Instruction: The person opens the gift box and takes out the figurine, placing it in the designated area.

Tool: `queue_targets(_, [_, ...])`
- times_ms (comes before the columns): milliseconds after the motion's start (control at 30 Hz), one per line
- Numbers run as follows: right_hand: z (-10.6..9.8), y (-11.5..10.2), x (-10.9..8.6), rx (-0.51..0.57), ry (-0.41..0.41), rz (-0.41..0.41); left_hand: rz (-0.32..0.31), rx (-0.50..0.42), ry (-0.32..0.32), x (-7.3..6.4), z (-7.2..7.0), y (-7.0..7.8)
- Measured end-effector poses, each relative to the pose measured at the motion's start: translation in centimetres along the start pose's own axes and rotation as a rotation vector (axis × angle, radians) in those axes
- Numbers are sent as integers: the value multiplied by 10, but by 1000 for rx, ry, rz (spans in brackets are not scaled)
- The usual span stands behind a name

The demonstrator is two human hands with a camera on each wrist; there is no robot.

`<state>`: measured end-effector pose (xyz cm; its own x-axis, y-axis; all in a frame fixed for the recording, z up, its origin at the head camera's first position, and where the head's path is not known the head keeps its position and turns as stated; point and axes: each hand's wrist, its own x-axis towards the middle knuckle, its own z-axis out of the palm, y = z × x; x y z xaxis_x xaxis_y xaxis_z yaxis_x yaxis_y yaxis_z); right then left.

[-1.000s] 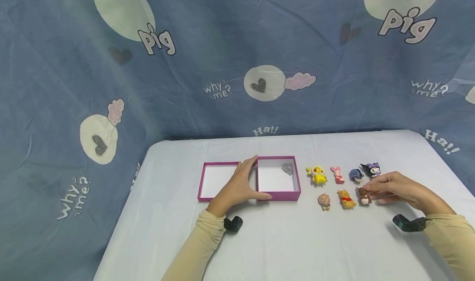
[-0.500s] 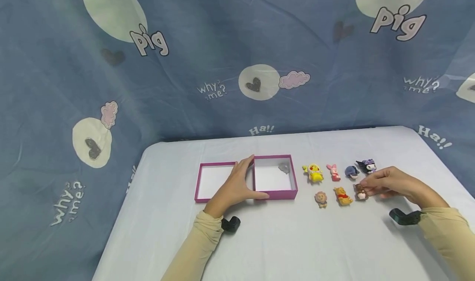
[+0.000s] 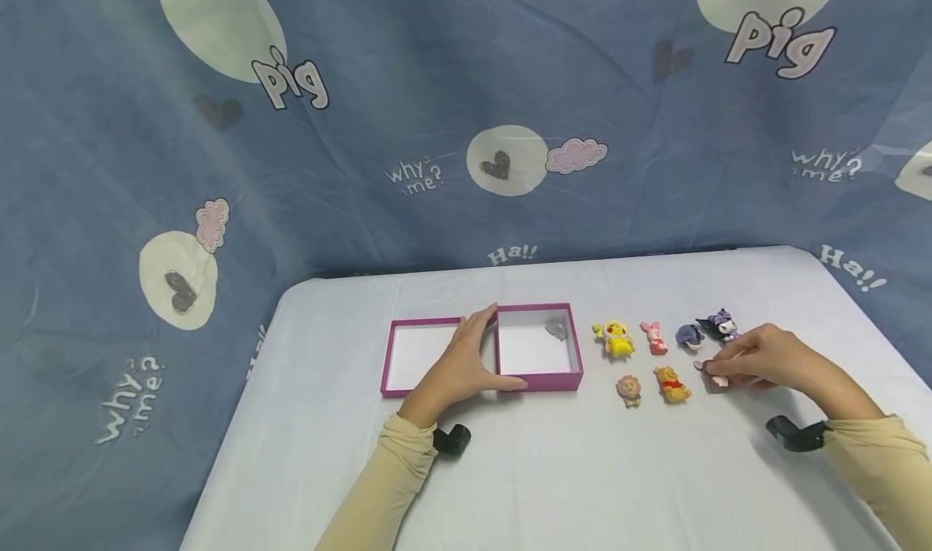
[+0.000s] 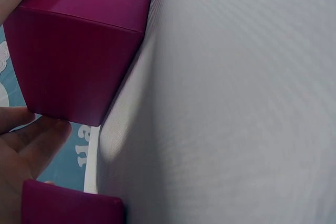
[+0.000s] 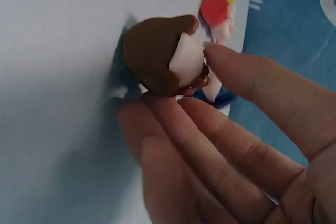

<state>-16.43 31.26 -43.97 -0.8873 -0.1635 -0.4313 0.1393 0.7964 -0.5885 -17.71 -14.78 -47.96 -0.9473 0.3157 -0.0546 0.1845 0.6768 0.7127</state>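
Note:
My left hand point(image 3: 457, 369) spans the left end of an open magenta box point(image 3: 542, 382) with a white inside, thumb on the near side and fingers on the far side. In the left wrist view the thumb and fingertips touch opposite sides of the magenta box point(image 4: 73, 61). At the right, my right hand point(image 3: 790, 365) pinches a small brown animal figurine point(image 3: 713, 376), tilted and partly covered by the fingers. The right wrist view shows its brown rounded body and a white patch, the figurine point(image 5: 152, 53) between the thumb and fingers of my right hand point(image 5: 226, 145).
A shallow magenta-rimmed lid point(image 3: 387, 361) lies left of the box. A grey piece point(image 3: 557, 328) is inside the box. Nearby lie yellow point(image 3: 616, 341), pink point(image 3: 654, 338), blue point(image 3: 689, 337), and purple-black point(image 3: 721, 325) figurines, a lion point(image 3: 629, 390) and a yellow bear point(image 3: 672, 384).
The brown figurine, upright-facing before, has been tipped over in my right hand's fingers. The purple-black figurine has shifted slightly. My left hand stays on the box; the head view shifted a little.

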Motion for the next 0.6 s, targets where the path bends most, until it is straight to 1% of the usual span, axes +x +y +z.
queue_targets(100, [3, -7, 0, -44, 13, -15, 12, -3, 5, 0, -1, 0])
queue_targets(233, [8, -12, 2, -54, 21, 1, 25, -1, 6, 1, 0, -1])
queue_targets(333, [10, -14, 3, -55, 26, 28, 19, -5, 6, 1, 0, -1])
queue_targets(600, [10, -18, 3, -79, 26, 27, 18, -6, 5, 1, 0, -2])
